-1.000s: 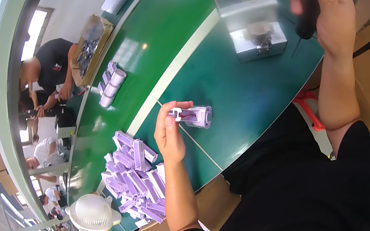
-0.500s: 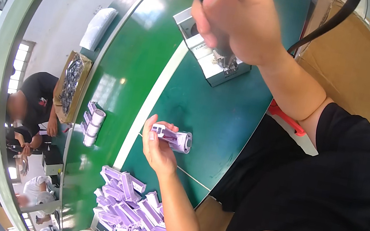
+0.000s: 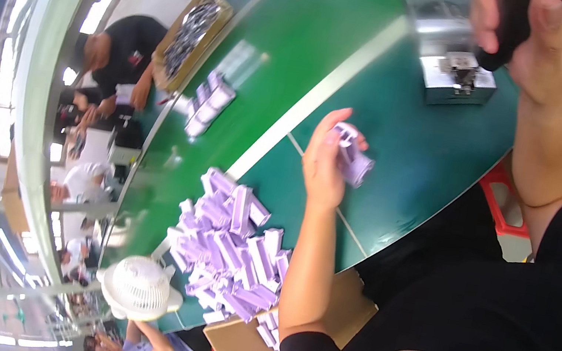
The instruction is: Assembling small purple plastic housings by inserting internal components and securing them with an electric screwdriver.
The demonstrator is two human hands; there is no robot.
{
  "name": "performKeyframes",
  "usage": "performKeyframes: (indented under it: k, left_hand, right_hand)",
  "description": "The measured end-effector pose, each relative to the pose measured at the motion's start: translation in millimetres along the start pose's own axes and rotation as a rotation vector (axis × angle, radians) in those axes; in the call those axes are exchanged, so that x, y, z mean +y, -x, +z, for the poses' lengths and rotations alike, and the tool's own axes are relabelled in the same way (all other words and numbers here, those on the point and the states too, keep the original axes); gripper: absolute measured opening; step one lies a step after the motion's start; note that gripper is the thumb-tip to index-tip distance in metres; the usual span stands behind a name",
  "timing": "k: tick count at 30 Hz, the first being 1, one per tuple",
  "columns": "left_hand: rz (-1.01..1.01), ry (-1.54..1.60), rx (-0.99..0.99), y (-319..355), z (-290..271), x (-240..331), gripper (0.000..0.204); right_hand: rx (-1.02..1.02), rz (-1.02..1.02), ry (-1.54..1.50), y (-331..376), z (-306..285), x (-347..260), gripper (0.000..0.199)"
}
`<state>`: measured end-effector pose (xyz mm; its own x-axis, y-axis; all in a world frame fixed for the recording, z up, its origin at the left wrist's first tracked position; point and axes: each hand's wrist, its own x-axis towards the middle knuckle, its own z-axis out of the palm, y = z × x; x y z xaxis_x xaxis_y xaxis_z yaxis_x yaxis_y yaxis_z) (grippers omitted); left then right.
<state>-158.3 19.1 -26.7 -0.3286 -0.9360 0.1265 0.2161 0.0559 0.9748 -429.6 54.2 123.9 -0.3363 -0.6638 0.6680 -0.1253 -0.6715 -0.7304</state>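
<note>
My left hand (image 3: 326, 165) holds a purple plastic housing (image 3: 356, 165), its fingers and thumb around one end, just above the green table. My right hand (image 3: 542, 60) is closed around a black electric screwdriver (image 3: 512, 24), partly cut off by the upper edge of the view. The screwdriver's lower end is beside the metal mechanism of a silver screw feeder box (image 3: 461, 94). Nearer the left forearm lies a heap of similar purple housings (image 3: 227, 245), with some in a cardboard box below.
Across a white strip (image 3: 326, 89), several purple parts (image 3: 210, 107) stand in a row on the bright green surface. A carton of dark small parts (image 3: 188, 39) sits at the far edge beside a co-worker (image 3: 130, 51). A white fan (image 3: 137, 285) stands by the heap.
The whole view has turned and shifted, so the table sits further right and the fan shows fully. My right hand keeps the screwdriver by the feeder; my left hand still holds the housing, now tilted differently.
</note>
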Motion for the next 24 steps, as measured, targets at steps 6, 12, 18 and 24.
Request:
performKeyframes:
  k: [6, 12, 18, 24]
  left_hand:
    - [0.026, -0.08, 0.021, 4.0, -5.9, 4.5, 0.056]
    - [-0.027, -0.057, -0.077, -3.7, 0.8, 3.3, 0.054]
    - [-0.034, -0.049, -0.052, -3.3, -0.1, 1.9, 0.055]
    - [0.001, -0.038, -0.019, -1.5, -3.2, -1.9, 0.06]
  right_hand:
    - [0.07, 0.145, -0.183, -2.7, 43.9, -17.6, 0.087]
    - [0.162, 0.201, -0.308, -21.2, 65.2, -36.3, 0.095]
    - [0.057, 0.194, -0.352, -28.6, 83.6, -49.4, 0.091]
    - [-0.053, 0.21, -0.281, -29.1, 92.7, -55.8, 0.088]
